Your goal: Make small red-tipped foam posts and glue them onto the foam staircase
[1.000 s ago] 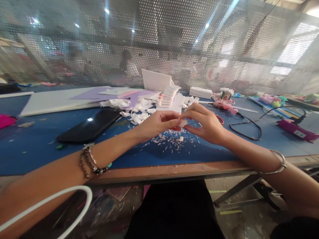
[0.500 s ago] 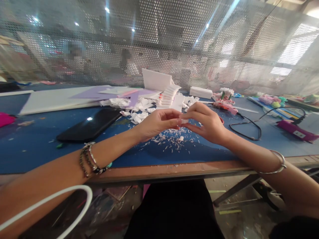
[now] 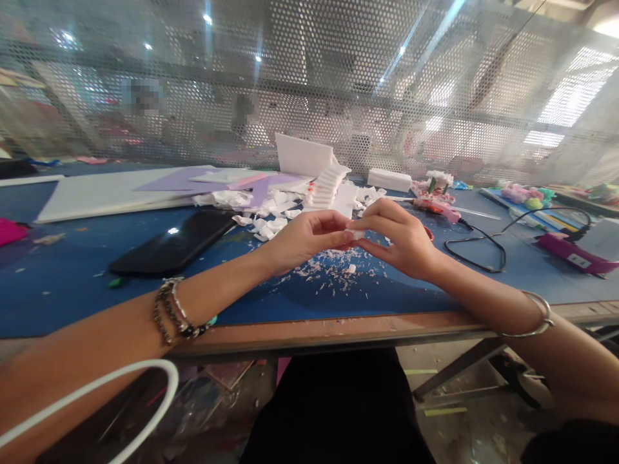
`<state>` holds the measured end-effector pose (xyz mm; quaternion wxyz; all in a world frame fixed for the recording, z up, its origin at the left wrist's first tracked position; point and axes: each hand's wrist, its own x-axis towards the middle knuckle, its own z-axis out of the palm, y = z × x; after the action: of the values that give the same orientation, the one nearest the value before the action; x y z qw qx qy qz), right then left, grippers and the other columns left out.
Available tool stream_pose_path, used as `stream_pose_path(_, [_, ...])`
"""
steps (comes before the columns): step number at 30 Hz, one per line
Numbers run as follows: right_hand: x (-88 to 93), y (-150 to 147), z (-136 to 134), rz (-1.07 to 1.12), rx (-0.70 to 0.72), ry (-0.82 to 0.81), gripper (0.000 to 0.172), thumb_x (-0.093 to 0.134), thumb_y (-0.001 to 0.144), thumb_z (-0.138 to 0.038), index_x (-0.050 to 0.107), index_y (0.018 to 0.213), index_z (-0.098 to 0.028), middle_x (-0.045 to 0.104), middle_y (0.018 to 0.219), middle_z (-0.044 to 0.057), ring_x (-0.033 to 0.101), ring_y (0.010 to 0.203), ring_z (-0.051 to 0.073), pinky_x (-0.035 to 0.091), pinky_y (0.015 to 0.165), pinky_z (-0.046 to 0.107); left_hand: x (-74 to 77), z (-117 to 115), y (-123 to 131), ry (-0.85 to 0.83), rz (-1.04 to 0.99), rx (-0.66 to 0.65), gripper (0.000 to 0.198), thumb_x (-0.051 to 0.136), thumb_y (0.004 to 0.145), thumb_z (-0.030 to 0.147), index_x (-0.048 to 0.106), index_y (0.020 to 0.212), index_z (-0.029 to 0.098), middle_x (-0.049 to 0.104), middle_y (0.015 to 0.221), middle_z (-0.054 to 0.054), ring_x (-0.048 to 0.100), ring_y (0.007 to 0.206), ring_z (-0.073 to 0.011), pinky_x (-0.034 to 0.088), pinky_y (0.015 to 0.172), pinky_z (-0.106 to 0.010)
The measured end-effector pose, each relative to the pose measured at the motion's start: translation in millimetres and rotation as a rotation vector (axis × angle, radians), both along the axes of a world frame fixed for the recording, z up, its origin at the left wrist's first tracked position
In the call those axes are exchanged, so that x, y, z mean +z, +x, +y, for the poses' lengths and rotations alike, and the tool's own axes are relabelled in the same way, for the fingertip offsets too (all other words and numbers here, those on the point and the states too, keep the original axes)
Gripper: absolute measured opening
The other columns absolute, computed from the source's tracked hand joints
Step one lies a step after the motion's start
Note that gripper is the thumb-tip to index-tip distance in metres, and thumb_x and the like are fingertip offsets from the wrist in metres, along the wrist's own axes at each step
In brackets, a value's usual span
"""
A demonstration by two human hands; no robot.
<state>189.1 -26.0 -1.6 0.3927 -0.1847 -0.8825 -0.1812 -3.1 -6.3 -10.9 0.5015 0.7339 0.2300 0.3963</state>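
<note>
A small white piece of foam (image 3: 357,234) is pinched at the fingertips of both hands, above the blue tabletop. My left hand (image 3: 309,240) comes from the left, its thumb and fingers closed on the piece. From the other side my right hand (image 3: 399,237) also grips it between thumb and fingers; the fingers cover part of it. Below the hands, white shavings (image 3: 333,274) are strewn over the blue surface, with a small white chunk (image 3: 351,269) among them. Just behind the hands lie crumpled white scraps (image 3: 271,227) and a row of white strips (image 3: 329,183).
On the left lies a black phone (image 3: 171,245), with white and purple foam sheets (image 3: 111,190) behind it. A white block (image 3: 389,179), a pink tool (image 3: 442,209) with a black cord, and a purple power strip (image 3: 575,254) lie toward the right. Behind stands a perforated metal screen (image 3: 319,71).
Both hands stay in almost the same place. The fingertips have shifted slightly, and a little more of the white piece shows between them.
</note>
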Motion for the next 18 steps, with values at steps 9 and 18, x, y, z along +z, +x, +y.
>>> stream_pose_path(9, [-0.1,-0.2,-0.7,0.018,0.014,0.016,0.015,0.056,0.084,-0.026,0.060,0.093,-0.015,0.054,0.081,0.004,0.051,0.078,0.013,0.046,0.070,0.027,-1.4,1.5,-0.5,0.057,0.015,0.009,0.017,0.069,0.071,0.027,0.062,0.084,0.019,0.068,0.082,-0.001,0.063,0.076,-0.0125,0.050,0.070,-0.027])
stream_pose_path(18, [3.7,-2.1,-3.2,0.254,0.117,-0.336,0.009,0.059,0.080,-0.021,0.062,0.088,-0.019,0.062,0.086,0.001,0.057,0.081,0.009,0.050,0.071,0.024,1.1,-3.1,1.3,-0.095,-0.117,-0.012,0.034,0.075,0.063,0.020,0.059,0.093,0.017,0.069,0.086,-0.002,0.065,0.080,-0.0139,0.050,0.075,-0.027])
